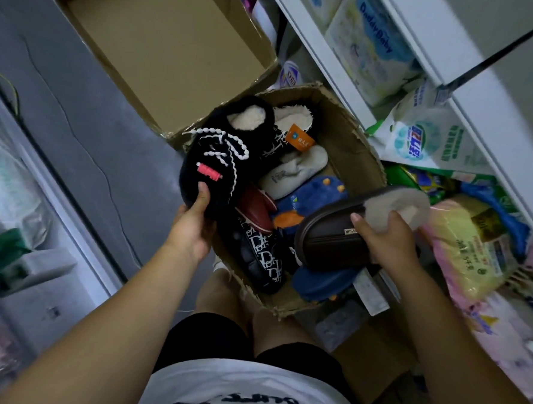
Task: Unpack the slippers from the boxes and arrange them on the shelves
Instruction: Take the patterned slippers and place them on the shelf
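Standing shelves (335, 68): right side, full of packs.
Big box (163, 39): upper left, empty.
Slipper box (350, 138): middle, more slippers inside.
Left hand (192, 225): closed around black slipper (218, 155), lifting it out.
Right hand (384, 237): closed around brown slipper (335, 234), ready for shelving.

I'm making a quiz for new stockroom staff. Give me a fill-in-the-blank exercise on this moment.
1. The left hand holds a black slipper with ____ laces.
2. The right hand holds a ____ slipper lined with pale fleece.
3. The remaining slippers lie in a torn cardboard ____.
4. The orange tag lies on a slipper at the box's ____ end.

Missing words: white; brown; box; far
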The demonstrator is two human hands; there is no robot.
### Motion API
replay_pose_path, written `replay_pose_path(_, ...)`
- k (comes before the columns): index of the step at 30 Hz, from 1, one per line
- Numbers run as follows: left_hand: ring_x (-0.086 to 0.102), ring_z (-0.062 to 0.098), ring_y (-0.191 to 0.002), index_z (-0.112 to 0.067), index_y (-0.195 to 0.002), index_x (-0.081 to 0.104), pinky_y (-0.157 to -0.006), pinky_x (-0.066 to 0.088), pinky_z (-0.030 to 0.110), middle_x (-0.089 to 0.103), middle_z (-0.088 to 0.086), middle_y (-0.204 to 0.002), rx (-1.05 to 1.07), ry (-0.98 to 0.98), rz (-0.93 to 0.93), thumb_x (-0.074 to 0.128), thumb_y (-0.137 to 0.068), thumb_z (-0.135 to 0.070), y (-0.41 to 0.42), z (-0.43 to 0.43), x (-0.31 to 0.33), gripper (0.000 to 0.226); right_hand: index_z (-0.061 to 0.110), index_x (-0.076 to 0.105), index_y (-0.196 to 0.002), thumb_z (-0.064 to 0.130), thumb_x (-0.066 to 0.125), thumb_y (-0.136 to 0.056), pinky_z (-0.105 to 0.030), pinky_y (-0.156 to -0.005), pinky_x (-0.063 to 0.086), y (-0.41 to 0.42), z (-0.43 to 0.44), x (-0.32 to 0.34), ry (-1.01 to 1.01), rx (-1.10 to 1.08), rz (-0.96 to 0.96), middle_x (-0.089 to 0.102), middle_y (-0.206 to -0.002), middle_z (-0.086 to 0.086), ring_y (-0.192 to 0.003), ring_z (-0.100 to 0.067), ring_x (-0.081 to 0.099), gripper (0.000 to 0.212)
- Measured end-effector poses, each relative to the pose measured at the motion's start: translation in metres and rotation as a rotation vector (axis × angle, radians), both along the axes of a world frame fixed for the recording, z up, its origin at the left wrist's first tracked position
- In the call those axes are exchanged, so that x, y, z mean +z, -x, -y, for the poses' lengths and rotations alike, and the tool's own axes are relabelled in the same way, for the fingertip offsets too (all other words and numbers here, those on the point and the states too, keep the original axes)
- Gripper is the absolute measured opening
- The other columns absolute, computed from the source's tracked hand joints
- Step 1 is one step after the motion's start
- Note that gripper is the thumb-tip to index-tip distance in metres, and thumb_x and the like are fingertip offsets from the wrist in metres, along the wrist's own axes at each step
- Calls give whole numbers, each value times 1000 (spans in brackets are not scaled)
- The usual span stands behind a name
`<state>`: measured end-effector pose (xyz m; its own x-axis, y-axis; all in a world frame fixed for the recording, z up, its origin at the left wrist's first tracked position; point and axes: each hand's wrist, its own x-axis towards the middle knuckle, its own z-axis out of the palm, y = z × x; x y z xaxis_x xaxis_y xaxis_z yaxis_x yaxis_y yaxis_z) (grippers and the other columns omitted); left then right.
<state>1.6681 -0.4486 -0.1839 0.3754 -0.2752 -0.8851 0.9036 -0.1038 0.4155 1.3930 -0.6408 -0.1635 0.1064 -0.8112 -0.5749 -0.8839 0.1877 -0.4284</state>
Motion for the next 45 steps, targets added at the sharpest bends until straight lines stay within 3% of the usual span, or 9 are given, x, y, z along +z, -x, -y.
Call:
replay_pose_path(11,69,7,-103,-29,-132,60,-78,50,24,77,-11,-110,65,-41,66,74,-84,-48,-16,0,7,54,18,53,-130,78,67,-73,-48,-102,52,-48,28,1,82,-68,232,65,-126,-6,-115,-25,62,84)
replay_pose_path(15,69,8,-102,-28,-128,61,-72,51,22,77,-10,-107,74,-42,59,72,-86,-48,-15,-2,5,48,16,51,-139,62,68,-84,-43,-106,49,-64,39,8,47,-78,271,62,-132,-5,-119,-22,59,73)
replay_pose_path(19,70,6,-98,-28,-127,61,-66,52,19,78,-10,-104,130,-36,58,72,-88,-46,-18,-1,5,45,22,51,-141,68,68,-82,-40,-104,48,-72,35,9,-27,-20,245,60,-131,3,-122,-21,57,77)
replay_pose_path(21,71,5,-95,-28,-129,60,-66,53,18,78,-12,-100,166,-33,66,72,-88,-45,-22,-1,5,46,15,42,-150,55,67,-91,-30,-97,40,-74,27,8,-98,13,194,50,-129,4,-126,-20,49,76)
replay_pose_path(26,73,5,-92,-25,-138,54,-68,55,18,77,-10,-107,229,-39,93,77,-82,-42,-33,0,2,63,1,36,-151,49,68,-93,-27,-89,37,-74,-5,-11,-258,52,-6,50,-146,-20,-133,-36,49,82)
replay_pose_path(31,75,8,-87,-20,-137,57,-56,56,19,74,-4,-115,258,-34,61,75,-86,-43,-34,9,-6,59,1,47,-136,43,79,-84,-43,-107,37,-97,-6,-29,183,224,-91,46,-140,-19,-132,-37,40,74)
replay_pose_path(34,76,7,-74,-20,-136,57,-52,56,20,74,-2,-113,280,-23,29,76,-86,-41,-38,19,-13,58,6,49,-138,33,82,-82,-39,-109,34,-126,12,-46,97,436,-40,46,-142,-18,-133,-35,38,71)
replay_pose_path(39,73,17,-107,-21,-138,59,-87,58,29,72,3,-125,306,84,-27,84,-68,-41,-43,25,-39,77,9,53,-142,38,79,-86,-33,-104,46,-171,47,-93,-203,528,-54,64,-130,-12,-122,-28,59,68)
replay_pose_path(45,64,14,-123,-27,-142,55,-109,45,30,69,-5,-132,229,93,-6,77,-70,-48,-38,16,-70,78,6,53,-137,22,75,-92,-29,-97,46,-206,64,-136,-272,172,105,59,-126,-11,-113,-24,58,52)
